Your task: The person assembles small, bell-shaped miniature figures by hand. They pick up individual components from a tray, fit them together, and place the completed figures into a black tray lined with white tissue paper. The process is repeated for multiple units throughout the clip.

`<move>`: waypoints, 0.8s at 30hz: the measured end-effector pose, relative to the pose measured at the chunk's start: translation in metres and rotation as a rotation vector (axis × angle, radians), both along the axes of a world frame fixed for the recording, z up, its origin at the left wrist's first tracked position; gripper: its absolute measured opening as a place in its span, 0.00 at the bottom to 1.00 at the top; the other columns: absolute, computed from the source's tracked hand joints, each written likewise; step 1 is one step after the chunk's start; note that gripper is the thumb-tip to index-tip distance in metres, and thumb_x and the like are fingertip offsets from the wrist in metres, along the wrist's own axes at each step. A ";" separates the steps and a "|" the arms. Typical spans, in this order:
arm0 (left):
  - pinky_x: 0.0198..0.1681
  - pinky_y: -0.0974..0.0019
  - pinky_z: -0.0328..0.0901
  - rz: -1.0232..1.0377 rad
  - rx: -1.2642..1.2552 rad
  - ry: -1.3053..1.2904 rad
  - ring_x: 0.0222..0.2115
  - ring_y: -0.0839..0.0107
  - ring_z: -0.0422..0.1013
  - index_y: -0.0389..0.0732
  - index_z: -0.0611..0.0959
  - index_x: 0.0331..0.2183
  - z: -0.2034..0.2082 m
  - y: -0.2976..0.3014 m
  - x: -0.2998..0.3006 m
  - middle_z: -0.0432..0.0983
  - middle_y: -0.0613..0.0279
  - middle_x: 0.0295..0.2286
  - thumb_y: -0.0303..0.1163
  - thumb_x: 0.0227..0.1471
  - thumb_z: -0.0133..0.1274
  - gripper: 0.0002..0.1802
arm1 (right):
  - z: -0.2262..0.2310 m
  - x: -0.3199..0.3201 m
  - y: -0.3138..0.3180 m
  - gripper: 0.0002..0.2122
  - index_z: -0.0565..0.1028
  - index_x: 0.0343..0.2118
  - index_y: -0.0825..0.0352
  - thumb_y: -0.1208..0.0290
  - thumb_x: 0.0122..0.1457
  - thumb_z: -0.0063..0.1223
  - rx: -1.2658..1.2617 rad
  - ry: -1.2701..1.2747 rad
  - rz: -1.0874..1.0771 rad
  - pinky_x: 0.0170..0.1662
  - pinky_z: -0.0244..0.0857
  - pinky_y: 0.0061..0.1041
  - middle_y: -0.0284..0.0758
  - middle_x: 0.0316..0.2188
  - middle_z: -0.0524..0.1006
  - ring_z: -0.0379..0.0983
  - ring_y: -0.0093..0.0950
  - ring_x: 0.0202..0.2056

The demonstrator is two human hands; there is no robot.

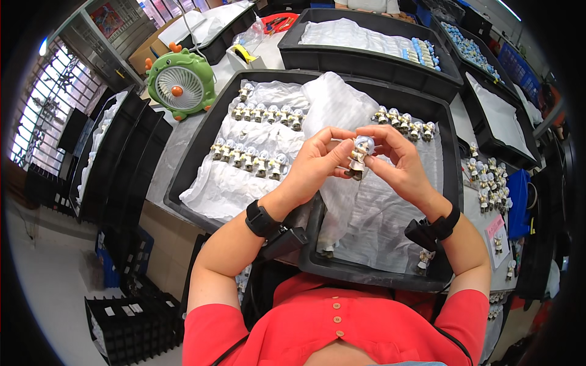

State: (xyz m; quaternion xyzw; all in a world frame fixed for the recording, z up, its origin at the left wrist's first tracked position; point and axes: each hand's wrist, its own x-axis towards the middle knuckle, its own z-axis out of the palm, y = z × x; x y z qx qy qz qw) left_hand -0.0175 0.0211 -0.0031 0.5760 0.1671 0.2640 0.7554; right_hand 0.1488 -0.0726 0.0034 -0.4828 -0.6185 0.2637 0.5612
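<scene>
Between my two hands is a small figurine [359, 160] with pale hair, a white outfit and dark boots, held upright above the tray. The fingers of my left hand [318, 161] pinch it from the left. My right hand [400, 163] grips its other side with thumb and fingertips. Beneath lies a large black tray [177, 177] lined with white tissue sheets [238, 194]. Similar figurines stand or lie in rows [249, 160] at the tray's left. Another row [403, 122] sits at its far right. A crumpled tissue sheet [336, 100] runs through the middle.
A green fan [181, 84] and a tape dispenser [246, 56] stand beyond the tray. Another black tray [372, 60] sits at the back. More figurines [488, 183] cluster on the table at right, near a blue bin [519, 201]. Stacked black trays [131, 161] rise at left.
</scene>
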 end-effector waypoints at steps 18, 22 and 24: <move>0.36 0.74 0.67 0.078 0.231 -0.030 0.34 0.80 0.70 0.40 0.72 0.42 -0.002 -0.008 0.004 0.72 0.67 0.33 0.39 0.54 0.50 0.16 | -0.006 -0.007 0.001 0.20 0.70 0.44 0.67 0.79 0.45 0.61 0.065 0.030 -0.062 0.35 0.66 0.17 0.31 0.36 0.68 0.70 0.18 0.32; 0.37 0.73 0.67 0.059 0.111 -0.019 0.34 0.79 0.70 0.39 0.72 0.44 0.001 -0.007 0.003 0.71 0.65 0.36 0.39 0.56 0.49 0.17 | -0.004 -0.013 -0.001 0.21 0.70 0.44 0.67 0.82 0.45 0.60 0.111 0.116 0.007 0.36 0.67 0.16 0.32 0.38 0.68 0.71 0.18 0.33; 0.38 0.73 0.67 0.014 -0.036 -0.027 0.33 0.79 0.70 0.40 0.71 0.44 -0.004 -0.002 0.002 0.71 0.64 0.36 0.40 0.56 0.49 0.18 | -0.001 -0.013 -0.001 0.21 0.70 0.44 0.67 0.83 0.45 0.59 0.112 0.081 0.020 0.36 0.68 0.16 0.32 0.39 0.68 0.71 0.18 0.33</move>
